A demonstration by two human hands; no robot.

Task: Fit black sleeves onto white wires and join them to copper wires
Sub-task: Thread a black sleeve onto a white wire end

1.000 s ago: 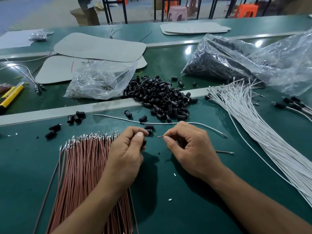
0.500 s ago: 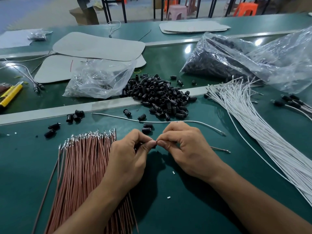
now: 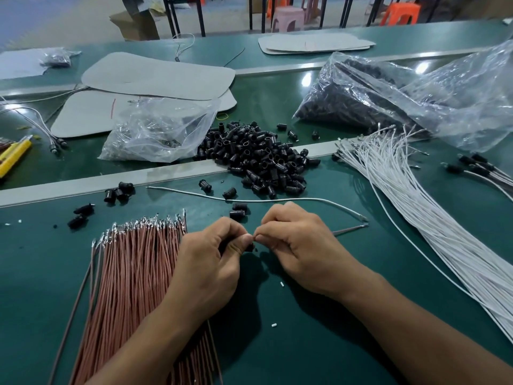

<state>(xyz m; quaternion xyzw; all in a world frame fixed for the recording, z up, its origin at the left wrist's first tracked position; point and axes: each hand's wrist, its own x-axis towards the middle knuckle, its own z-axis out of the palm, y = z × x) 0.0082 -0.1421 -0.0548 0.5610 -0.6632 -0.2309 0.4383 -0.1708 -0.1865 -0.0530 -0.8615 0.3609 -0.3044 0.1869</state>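
Left hand pinched on one black sleeve, right hand on one copper wire, the two touching.

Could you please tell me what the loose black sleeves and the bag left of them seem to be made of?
Black sleeves: likely moulded plastic or rubber, dull with faint sheen on hollow rims. Bag: thin clear plastic film, crinkled, glinting, contents showing through.

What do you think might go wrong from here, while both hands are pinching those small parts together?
The black sleeve pinched in the left hand is nearly hidden, so the thin wire held by the right hand may miss its opening. The left forearm lies over the copper wires and could drag them askew.
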